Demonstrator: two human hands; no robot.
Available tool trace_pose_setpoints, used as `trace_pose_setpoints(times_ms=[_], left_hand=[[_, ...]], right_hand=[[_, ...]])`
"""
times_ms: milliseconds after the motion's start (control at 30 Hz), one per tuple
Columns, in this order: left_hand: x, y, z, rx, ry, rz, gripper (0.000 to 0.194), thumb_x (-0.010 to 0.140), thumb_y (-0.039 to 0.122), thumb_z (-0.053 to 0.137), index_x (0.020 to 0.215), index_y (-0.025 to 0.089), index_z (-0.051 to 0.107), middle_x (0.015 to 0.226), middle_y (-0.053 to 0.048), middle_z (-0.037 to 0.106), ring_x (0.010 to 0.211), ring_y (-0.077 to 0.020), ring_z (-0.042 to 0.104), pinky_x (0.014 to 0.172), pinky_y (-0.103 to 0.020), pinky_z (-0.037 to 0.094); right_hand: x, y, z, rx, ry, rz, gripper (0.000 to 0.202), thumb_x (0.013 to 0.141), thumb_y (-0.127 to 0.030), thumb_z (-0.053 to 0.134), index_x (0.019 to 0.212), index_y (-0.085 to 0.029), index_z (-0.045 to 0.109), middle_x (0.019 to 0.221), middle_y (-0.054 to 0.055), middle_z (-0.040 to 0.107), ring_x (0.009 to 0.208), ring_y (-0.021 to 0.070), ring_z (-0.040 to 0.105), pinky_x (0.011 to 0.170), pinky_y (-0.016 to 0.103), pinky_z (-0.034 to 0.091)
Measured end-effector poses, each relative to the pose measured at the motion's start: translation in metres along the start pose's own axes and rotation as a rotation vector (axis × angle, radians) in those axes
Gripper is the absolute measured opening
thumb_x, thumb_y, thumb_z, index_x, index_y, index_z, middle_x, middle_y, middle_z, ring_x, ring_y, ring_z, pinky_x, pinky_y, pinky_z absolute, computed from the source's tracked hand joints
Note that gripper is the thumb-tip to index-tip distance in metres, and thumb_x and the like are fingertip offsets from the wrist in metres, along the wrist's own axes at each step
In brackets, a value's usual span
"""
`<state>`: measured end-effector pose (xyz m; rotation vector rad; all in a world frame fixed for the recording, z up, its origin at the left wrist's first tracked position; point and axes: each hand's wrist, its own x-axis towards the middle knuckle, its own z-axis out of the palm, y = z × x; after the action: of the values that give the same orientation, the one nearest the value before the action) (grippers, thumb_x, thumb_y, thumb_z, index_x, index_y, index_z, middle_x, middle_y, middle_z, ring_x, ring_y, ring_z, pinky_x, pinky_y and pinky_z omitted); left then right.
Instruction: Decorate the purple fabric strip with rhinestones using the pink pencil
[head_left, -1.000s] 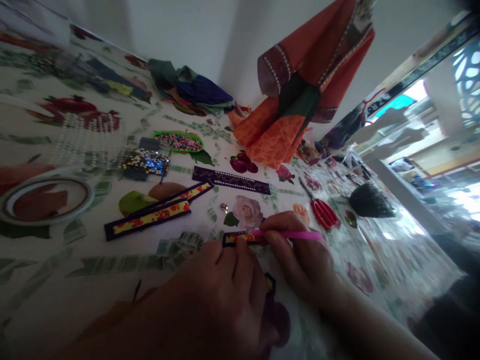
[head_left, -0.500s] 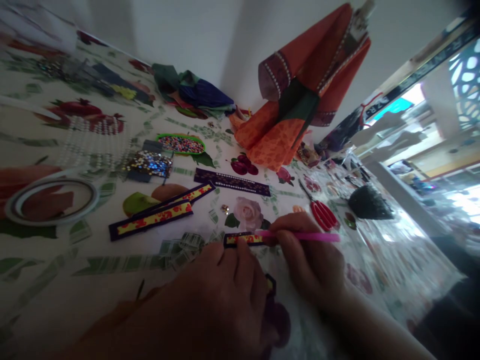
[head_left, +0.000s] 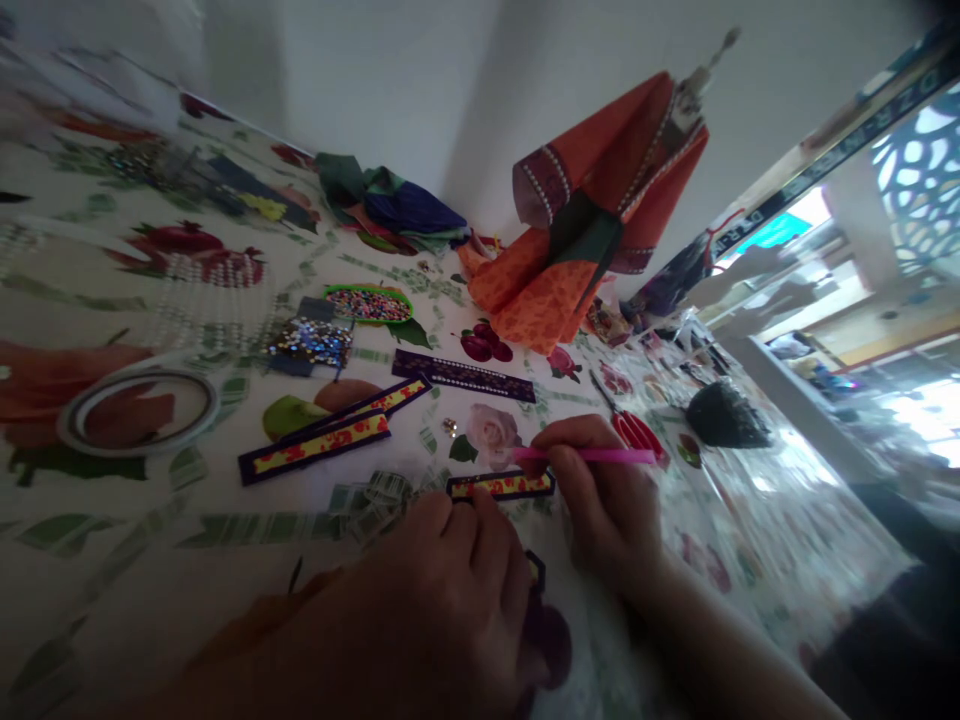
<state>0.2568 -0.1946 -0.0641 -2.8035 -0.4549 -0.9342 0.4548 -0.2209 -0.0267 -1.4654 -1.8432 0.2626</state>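
Observation:
Between the thumb and fingers of my right hand (head_left: 611, 490) is a thin pink pen-like stick (head_left: 600, 456), its tip pointing left just above a strip. That strip (head_left: 517, 487) is yellow and red with a dark border and lies on the table. The curled fingers of my left hand (head_left: 457, 570) press on its left part. Part of another dark-edged piece (head_left: 535, 572) shows beside my left hand. Two similar yellow-red strips (head_left: 322, 448) lie crossed to the left. Farther back is a dark strip (head_left: 465, 375) with a row of pale beads along it.
A green dish (head_left: 369, 304) of multicoloured beads and a heap of shiny sequins (head_left: 311, 343) lie behind the strips. Tape rolls (head_left: 139, 412) sit left. Red-handled scissors (head_left: 636, 432) are right, and an orange garment on a doll-like form (head_left: 555, 250) stands against the wall.
My right hand has lifted the pink stick slightly up from the strip, baring its right end. The left hand stays on the strip. The view has shifted a little.

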Motion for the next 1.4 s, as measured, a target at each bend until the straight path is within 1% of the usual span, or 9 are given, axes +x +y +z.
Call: trace_pose_setpoints(times_ms=[100, 167, 333, 567, 700, 800, 967, 1233, 1400], left_hand=[[0.002, -0.003, 0.004, 0.072, 0.074, 0.013, 0.044, 0.099, 0.048, 0.049, 0.088, 0.016, 0.078, 0.091, -0.014, 0.078, 0.073, -0.0283, 0.061, 0.066, -0.044, 0.043], [0.003, -0.005, 0.005, 0.073, 0.117, 0.024, 0.041, 0.097, 0.045, 0.052, 0.084, 0.016, 0.078, 0.088, -0.016, 0.078, 0.071, -0.0285, 0.06, 0.062, -0.042, 0.04], [0.004, -0.005, 0.003, 0.074, 0.101, 0.045, 0.038, 0.095, 0.044, 0.058, 0.087, 0.013, 0.078, 0.093, -0.019, 0.078, 0.071, -0.0284, 0.057, 0.061, -0.041, 0.036], [0.003, -0.008, 0.0, 0.075, 0.07, 0.056, 0.045, 0.098, 0.053, 0.058, 0.085, 0.014, 0.075, 0.085, -0.014, 0.076, 0.071, -0.0279, 0.059, 0.063, -0.041, 0.038], [0.006, -0.008, 0.0, 0.06, 0.075, 0.053, 0.043, 0.101, 0.05, 0.053, 0.085, 0.016, 0.074, 0.078, -0.01, 0.073, 0.07, -0.026, 0.059, 0.06, -0.038, 0.038], [0.005, -0.007, 0.002, 0.077, 0.072, 0.048, 0.042, 0.102, 0.045, 0.048, 0.086, 0.016, 0.074, 0.08, -0.01, 0.074, 0.069, -0.025, 0.059, 0.06, -0.037, 0.038], [0.003, -0.006, 0.007, 0.092, 0.081, 0.043, 0.048, 0.103, 0.052, 0.046, 0.086, 0.016, 0.074, 0.086, -0.013, 0.076, 0.071, -0.0251, 0.058, 0.064, -0.039, 0.04], [0.005, -0.006, 0.004, 0.061, 0.062, 0.04, 0.042, 0.101, 0.046, 0.05, 0.084, 0.017, 0.075, 0.079, -0.01, 0.074, 0.069, -0.0252, 0.058, 0.058, -0.039, 0.036], [0.004, -0.006, 0.005, 0.07, 0.101, 0.033, 0.037, 0.096, 0.042, 0.056, 0.085, 0.013, 0.076, 0.086, -0.017, 0.077, 0.069, -0.0273, 0.057, 0.063, -0.041, 0.037]], right_hand=[[0.0, 0.003, 0.0, 0.042, -0.038, 0.034, 0.011, 0.109, -0.025, 0.055, 0.113, -0.026, 0.065, 0.099, 0.0, 0.07, 0.088, 0.0148, 0.069, 0.08, 0.026, 0.057], [0.0, 0.003, -0.006, 0.055, -0.076, 0.047, 0.011, 0.109, -0.025, 0.056, 0.114, -0.028, 0.065, 0.099, -0.001, 0.07, 0.089, 0.0137, 0.069, 0.079, 0.024, 0.056], [0.01, -0.004, -0.021, 0.015, -0.108, 0.057, 0.004, 0.106, -0.027, 0.065, 0.106, -0.029, 0.068, 0.094, -0.003, 0.069, 0.086, 0.012, 0.066, 0.077, 0.023, 0.053], [0.035, -0.009, 0.013, 0.145, -0.166, 0.052, 0.006, 0.107, -0.028, 0.06, 0.106, -0.025, 0.066, 0.095, -0.003, 0.071, 0.08, 0.0103, 0.069, 0.07, 0.022, 0.054], [0.038, -0.006, 0.028, 0.097, -0.094, 0.05, 0.012, 0.109, -0.027, 0.056, 0.101, -0.023, 0.064, 0.09, -0.003, 0.071, 0.07, 0.008, 0.068, 0.063, 0.02, 0.052], [0.037, -0.005, 0.029, 0.055, -0.067, 0.029, 0.013, 0.109, -0.025, 0.056, 0.099, -0.022, 0.063, 0.087, -0.003, 0.071, 0.07, 0.0087, 0.068, 0.062, 0.02, 0.051], [0.035, -0.006, 0.026, 0.02, -0.075, 0.001, 0.01, 0.108, -0.025, 0.056, 0.102, -0.021, 0.063, 0.089, -0.001, 0.072, 0.067, 0.0091, 0.067, 0.059, 0.02, 0.05], [0.036, -0.004, 0.028, 0.021, -0.091, 0.002, 0.011, 0.108, -0.026, 0.056, 0.101, -0.021, 0.063, 0.088, -0.002, 0.071, 0.067, 0.0088, 0.066, 0.061, 0.021, 0.05], [0.038, -0.006, 0.027, 0.009, -0.114, -0.021, 0.012, 0.109, -0.026, 0.056, 0.101, -0.021, 0.063, 0.086, -0.002, 0.071, 0.065, 0.0086, 0.065, 0.06, 0.021, 0.05]])
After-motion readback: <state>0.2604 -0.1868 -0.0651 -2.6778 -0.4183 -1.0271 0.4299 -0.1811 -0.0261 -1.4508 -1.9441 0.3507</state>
